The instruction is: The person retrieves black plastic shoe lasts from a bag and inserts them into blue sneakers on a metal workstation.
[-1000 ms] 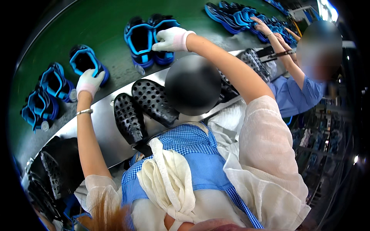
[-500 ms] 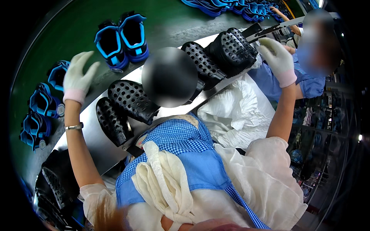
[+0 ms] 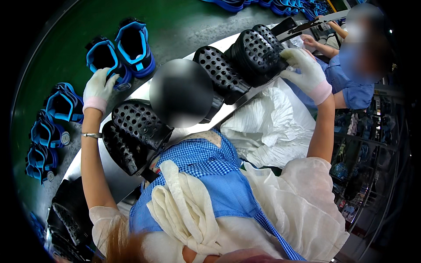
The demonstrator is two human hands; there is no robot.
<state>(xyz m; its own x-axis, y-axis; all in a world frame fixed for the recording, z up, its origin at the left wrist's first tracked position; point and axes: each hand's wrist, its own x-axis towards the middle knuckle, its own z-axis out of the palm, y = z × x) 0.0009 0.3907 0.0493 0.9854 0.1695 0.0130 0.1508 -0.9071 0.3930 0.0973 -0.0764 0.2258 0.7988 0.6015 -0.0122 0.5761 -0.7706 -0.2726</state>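
My left hand (image 3: 99, 87), in a white glove with a pink cuff, has bent fingers and thumb at the heel of a black and blue sneaker (image 3: 97, 55). Its mate (image 3: 135, 47) stands to the right. My right hand (image 3: 302, 70), gloved alike, is at the right edge of a black perforated toe-shaped block (image 3: 258, 51); thumb and fingers are apart, and contact is hard to make out. More perforated blocks stand nearer, one in the middle (image 3: 217, 65) and one at the left (image 3: 139, 122). A blurred round patch hides what lies between them.
A shiny metal machine bed (image 3: 79, 171) carries the blocks. More sneakers stand on the green surface at left (image 3: 61, 105) and along the top (image 3: 280, 8). White crumpled cloth (image 3: 263, 122) lies below the blocks. A co-worker in blue (image 3: 357, 87) is at the right.
My left hand has come down to the sneaker's heel, its fingers closing from a wide spread. My right hand has moved left to the block's edge. The whole view has shifted slightly.
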